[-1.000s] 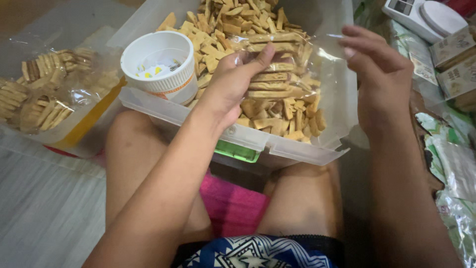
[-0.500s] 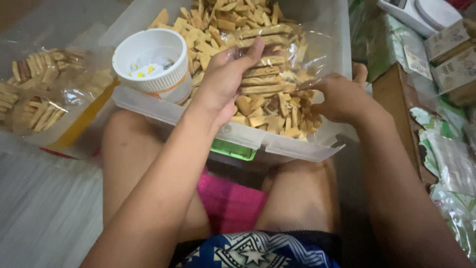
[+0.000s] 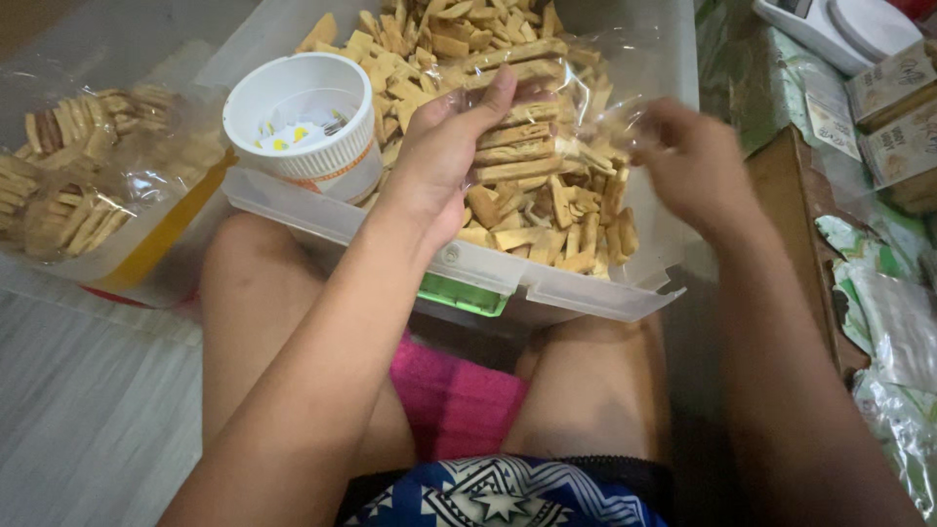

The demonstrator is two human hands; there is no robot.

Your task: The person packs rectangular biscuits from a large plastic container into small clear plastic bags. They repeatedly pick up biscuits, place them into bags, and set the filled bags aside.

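Pale floor boards (image 3: pixel 88 429) run off to my side while I sit with the clear plastic bin (image 3: pixel 547 283) parked across my knees, its green latch (image 3: pixel 467 293) facing me, heaped with tan cracker sticks (image 3: pixel 429 39). Right now I'm mid-fill, by my reckoning: my left hand (image 3: pixel 454 146) is cupped round the clear plastic bag (image 3: pixel 547 156), fingers (image 3: pixel 498 93) curled over its top edge, palm pressed on the stacked sticks showing through the film. My right hand (image 3: pixel 698 166) is at the bag's far side, and it's blurred, so I cannot tell how far those fingers are spread or whether they pinch the film (they look loosely bent, no more than that). Left forearm comes in long and diagonal from below, wrist bent slightly back; right forearm rises steeply along the bin's edge. A white cup (image 3: pixel 307 117) sits in the bin's corner just beside my left wrist, apart from it. Another packed bag (image 3: pixel 88 185) lies off to the left; a white scale (image 3: pixel 849 29) and small cartons (image 3: pixel 903 127) sit beyond my right hand. Next, I judge, calls for a steady left grip while the right gathers the bag's mouth without spilling.
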